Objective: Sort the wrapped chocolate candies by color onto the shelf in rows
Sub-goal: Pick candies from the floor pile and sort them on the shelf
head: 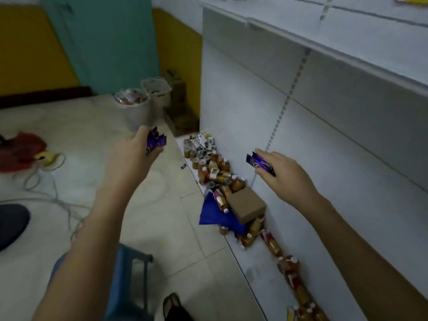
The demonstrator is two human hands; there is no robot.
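Left hand (136,149): fingers curled round a bundle of purple candies (154,140), held in the air over the floor (162,228), well apart from the shelving.
Right hand (281,173): fingers and thumb pinch one purple candy (254,160) across its width, in the air before the back panel (324,140), above the bottles (215,169).
Handling: probably light, with thin, slick, crinkly wrappers. The chocolate inside could dent or snap under a hard squeeze, so a gentle pinch across the flat middle seems best. The bundle could fan out and slip.
Edges: the upper shelf (370,28) has a front lip that juts out above the right hand.
Room: the low shelf (257,274) is crowded with bottles, a box (246,205) and a blue bag (214,216). The upper shelf looks mostly bare, so rows should fit there.
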